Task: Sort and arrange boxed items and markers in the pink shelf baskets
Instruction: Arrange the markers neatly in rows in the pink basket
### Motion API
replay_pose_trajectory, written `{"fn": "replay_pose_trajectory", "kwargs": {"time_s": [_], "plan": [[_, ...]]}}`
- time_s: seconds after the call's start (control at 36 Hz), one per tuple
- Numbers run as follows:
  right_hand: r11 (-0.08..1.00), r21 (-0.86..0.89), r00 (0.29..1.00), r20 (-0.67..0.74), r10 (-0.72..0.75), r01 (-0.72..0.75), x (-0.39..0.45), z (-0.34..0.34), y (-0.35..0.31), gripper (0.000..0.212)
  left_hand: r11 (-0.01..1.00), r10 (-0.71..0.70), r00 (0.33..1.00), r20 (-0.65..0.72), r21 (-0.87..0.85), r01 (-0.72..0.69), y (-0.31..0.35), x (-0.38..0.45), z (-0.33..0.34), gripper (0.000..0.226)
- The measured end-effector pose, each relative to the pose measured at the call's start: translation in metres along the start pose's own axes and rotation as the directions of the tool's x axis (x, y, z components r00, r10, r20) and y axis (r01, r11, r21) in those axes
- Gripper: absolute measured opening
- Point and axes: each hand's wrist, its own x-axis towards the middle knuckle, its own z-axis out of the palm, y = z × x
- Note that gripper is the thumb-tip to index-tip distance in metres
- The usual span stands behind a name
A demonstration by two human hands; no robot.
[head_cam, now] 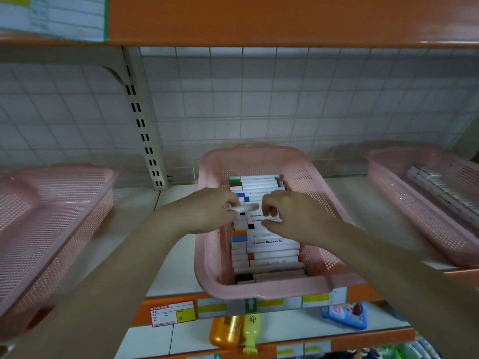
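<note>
Markers [264,255] lie side by side in a single row along the middle pink basket [315,182], each white barrel running left to right with its coloured cap mostly at the left end. That basket stands on the white shelf [178,257], with its near rim overhanging the orange shelf edge [363,291]. Both hands work above the middle of the row. The left hand [210,209] pinches a white marker [242,208] between curled fingers and holds it level just over the row. The right hand [295,216], fingers also curled, pinches another white marker [270,220] at the row; motion blur hides exactly how the fingertips lie. A second pink basket [49,218] stands at the far left of the shelf, well apart. A third pink basket [414,203] at the right holds a line of pale boxed items [438,187]. Price labels [172,313] run along the orange edge. On the shelf below lie an orange bottle [224,332], a yellow bottle [251,332] and a blue packet [347,314].
</note>
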Motion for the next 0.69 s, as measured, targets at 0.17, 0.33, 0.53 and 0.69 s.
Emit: {"fn": "replay_pose_trajectory", "kwargs": {"time_s": [0.17, 0.33, 0.53, 0.69], "plan": [[0.989, 0.111, 0.989, -0.114, -0.089, 0.102, 0.005, -0.006, -0.010, 0.028, 0.999, 0.023, 1.000, -0.009, 0.035, -0.023, 0.009, 0.009, 0.010, 0.019], [0.991, 0.106, 0.996, -0.057, -0.075, 0.081, 0.002, -0.008, -0.003, 0.019, 0.996, 0.081, 0.994, -0.069, -0.014, -0.083, 0.013, 0.006, 0.011, 0.037], [1.000, 0.019, 0.954, 0.298, -0.009, 0.003, -0.010, -0.009, 0.008, 0.023, 0.993, 0.106, 0.958, -0.268, 0.077, -0.088, -0.004, 0.006, 0.012, 0.022], [0.999, -0.041, 0.931, 0.366, -0.004, 0.021, -0.013, 0.002, 0.009, 0.025, 0.992, 0.121, 0.958, -0.260, 0.072, -0.105, -0.009, 0.008, 0.019, 0.022]]}}
